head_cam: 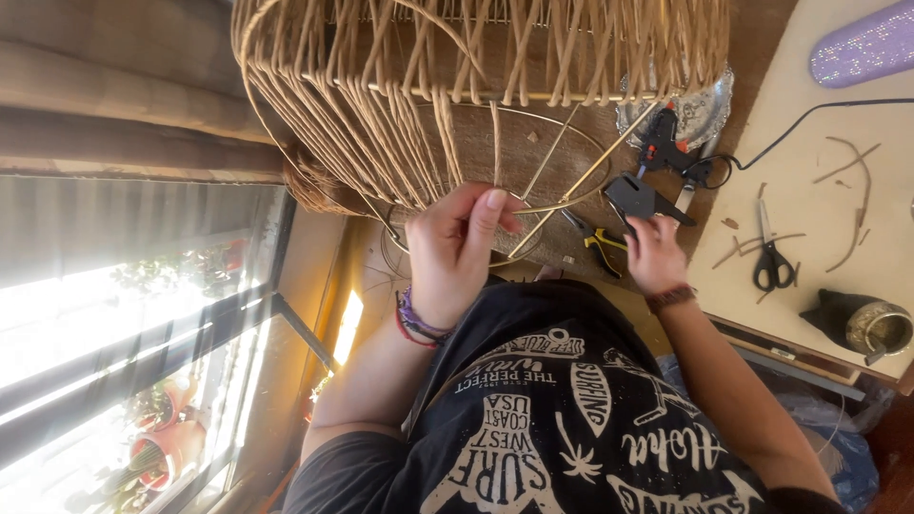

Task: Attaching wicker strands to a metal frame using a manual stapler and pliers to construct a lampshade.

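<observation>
A woven lampshade [400, 86] of tan fibre strands on a gold wire frame [562, 152] fills the upper middle. My left hand [462, 249], with bead bracelets at the wrist, pinches a tan strand [495, 143] against the lower wire ring. To the right, my right hand [652, 255], which wears a brown wristband, grips a black plastic clamp-like tool [636, 197] beside the frame. Part of the ring is hidden behind my left hand.
Yellow-handled pliers [602, 244] lie under the frame. A black and orange glue gun [664, 143] with a cable rests by a silver tray [703, 112]. Black scissors [771, 261], fibre scraps, a metal cup [878, 328] and a purple glitter object [862, 48] sit on the pale table [809, 133]. Left is a window.
</observation>
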